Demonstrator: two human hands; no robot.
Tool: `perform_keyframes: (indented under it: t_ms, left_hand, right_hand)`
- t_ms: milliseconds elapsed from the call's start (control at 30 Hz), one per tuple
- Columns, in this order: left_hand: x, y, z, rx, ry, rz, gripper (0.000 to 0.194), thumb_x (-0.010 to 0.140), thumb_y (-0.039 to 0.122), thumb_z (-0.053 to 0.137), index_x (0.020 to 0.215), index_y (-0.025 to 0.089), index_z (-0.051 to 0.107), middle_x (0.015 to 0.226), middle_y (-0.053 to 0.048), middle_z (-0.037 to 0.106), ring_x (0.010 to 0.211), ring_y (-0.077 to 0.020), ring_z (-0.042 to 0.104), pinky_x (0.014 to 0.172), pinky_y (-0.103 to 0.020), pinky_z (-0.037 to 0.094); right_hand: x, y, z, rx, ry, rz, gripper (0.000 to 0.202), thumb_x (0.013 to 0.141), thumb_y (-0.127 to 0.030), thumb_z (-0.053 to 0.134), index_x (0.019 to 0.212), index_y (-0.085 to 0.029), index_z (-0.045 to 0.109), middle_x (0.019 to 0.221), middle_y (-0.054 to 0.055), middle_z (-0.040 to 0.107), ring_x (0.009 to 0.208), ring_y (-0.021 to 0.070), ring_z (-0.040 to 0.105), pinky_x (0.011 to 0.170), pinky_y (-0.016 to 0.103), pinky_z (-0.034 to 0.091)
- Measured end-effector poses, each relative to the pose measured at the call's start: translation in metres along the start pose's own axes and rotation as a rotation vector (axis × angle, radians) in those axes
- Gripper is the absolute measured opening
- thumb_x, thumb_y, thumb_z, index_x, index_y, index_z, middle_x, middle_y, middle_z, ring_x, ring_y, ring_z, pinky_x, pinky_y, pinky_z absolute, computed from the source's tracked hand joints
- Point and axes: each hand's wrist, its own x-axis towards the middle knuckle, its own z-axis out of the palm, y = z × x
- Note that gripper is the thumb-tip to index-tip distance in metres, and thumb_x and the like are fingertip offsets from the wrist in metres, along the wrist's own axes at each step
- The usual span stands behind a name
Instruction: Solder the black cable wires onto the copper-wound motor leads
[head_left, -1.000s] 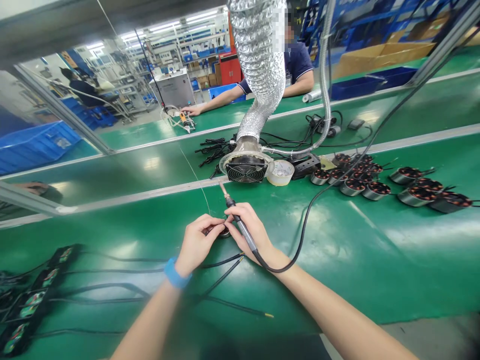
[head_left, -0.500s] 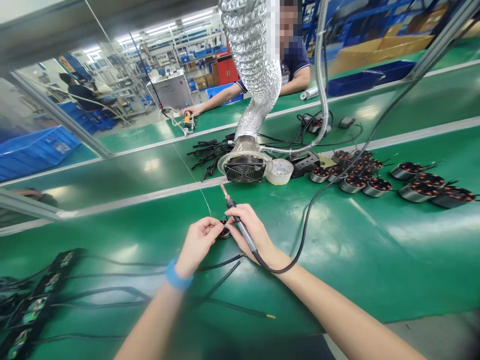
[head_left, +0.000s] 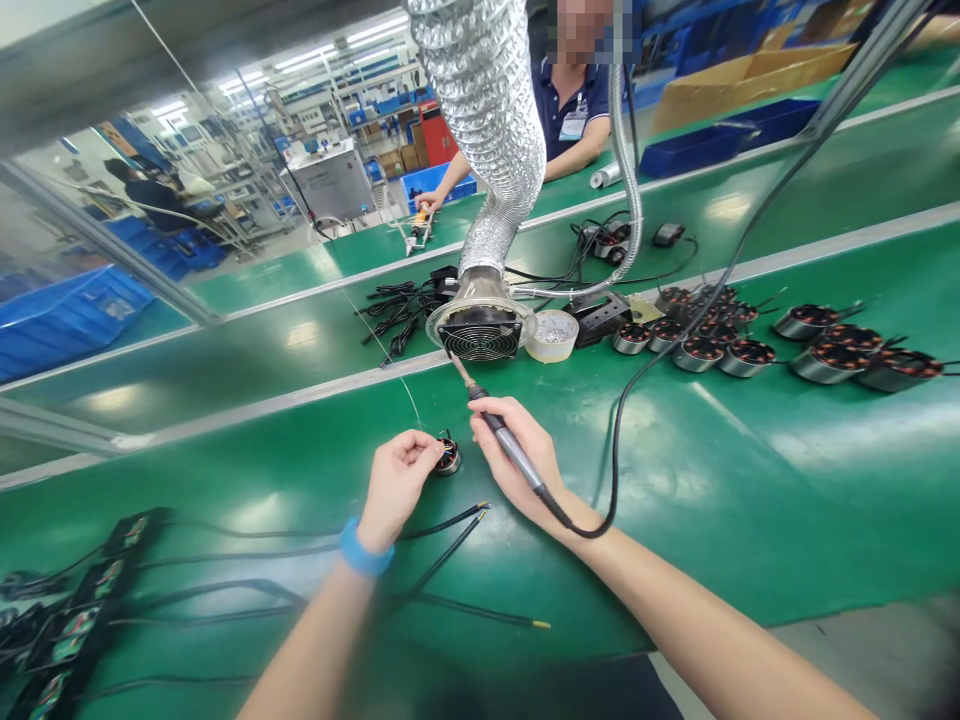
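Observation:
My right hand is wrapped around a soldering iron, its tip pointing up and away, close to the fan grille. My left hand, with a blue band at the wrist, pinches thin coloured wires over a small motor on the green bench. The fingers partly hide the wires. A thin strand of solder wire hangs down just behind the left fingers. Two black cables with bare ends lie between my forearms, and another cable lies nearer me.
A fume extractor fan hangs on a foil duct ahead. Beside it stand a round white tub and a black holder. Several motors sit at right. Circuit boards lie at left. A co-worker is across the bench.
My right hand has drawn back to the right from the motor with the soldering iron, so more of the motor shows. My left hand stays at the motor. The co-worker's hand tool has moved right.

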Motion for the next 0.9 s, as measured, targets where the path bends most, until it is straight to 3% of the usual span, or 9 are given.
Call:
perform_keyframes:
  t_ms: [133, 267, 533, 900]
  left_hand:
    - [0.000, 0.001, 0.000, 0.011, 0.014, -0.004, 0.025, 0.073, 0.037, 0.075, 0.072, 0.014, 0.067, 0.065, -0.002, 0.066, 0.055, -0.0096, 0.053, 0.052, -0.021, 0.040]
    - [0.001, 0.001, 0.000, -0.005, 0.013, -0.016, 0.025, 0.073, 0.037, 0.075, 0.073, 0.014, 0.067, 0.067, -0.002, 0.067, 0.055, -0.0098, 0.054, 0.051, -0.021, 0.040]
    - [0.001, -0.003, -0.001, -0.027, 0.005, -0.040, 0.025, 0.073, 0.037, 0.076, 0.075, 0.014, 0.067, 0.067, -0.001, 0.066, 0.053, -0.0083, 0.052, 0.050, -0.020, 0.036]
    - [0.001, -0.006, -0.002, -0.029, 0.012, -0.036, 0.026, 0.075, 0.039, 0.075, 0.076, 0.014, 0.067, 0.065, 0.001, 0.063, 0.050, -0.0062, 0.044, 0.047, -0.020, 0.030]
  right_hand:
    - [-0.001, -0.004, -0.009, 0.032, 0.133, 0.068, 0.013, 0.096, -0.027, 0.053, 0.091, -0.021, 0.063, 0.076, 0.001, 0.067, 0.064, 0.0139, 0.063, 0.063, 0.027, 0.053]
    - [-0.007, -0.008, -0.012, 0.073, 0.117, 0.012, 0.021, 0.094, -0.025, 0.049, 0.077, -0.021, 0.061, 0.066, 0.001, 0.065, 0.055, 0.0140, 0.060, 0.055, 0.027, 0.050]
    - [-0.009, -0.008, -0.011, 0.082, 0.083, -0.060, 0.021, 0.091, -0.022, 0.050, 0.074, -0.022, 0.062, 0.061, 0.000, 0.064, 0.053, 0.0148, 0.060, 0.052, 0.027, 0.047]
    - [-0.010, -0.010, -0.009, 0.171, 0.064, 0.016, 0.020, 0.091, -0.022, 0.050, 0.074, -0.021, 0.061, 0.060, -0.001, 0.061, 0.051, 0.0134, 0.057, 0.051, 0.027, 0.045]
